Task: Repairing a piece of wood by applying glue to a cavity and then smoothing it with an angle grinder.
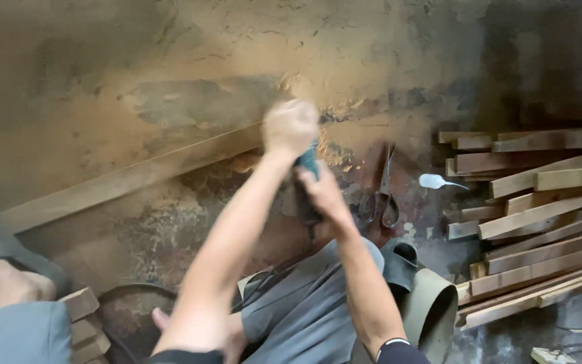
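Observation:
My left hand (290, 126) is closed in a fist on the front of a teal and black power tool (306, 176), pressing it against the end of a long wooden plank (126, 180) that lies slanted across the dusty floor. My right hand (322, 192) grips the tool's dark body from behind. Most of the tool is hidden by my hands. Its black cord (269, 278) trails back over my grey-trousered knee (311, 303).
A stack of wooden planks (540, 216) lies at right. Large scissors (383, 195) and a white spoon-like object (436, 181) rest on the floor. A tan pipe section (432, 307) sits by my knee. Another person's foot (8, 283) and wood blocks (79, 317) are at left.

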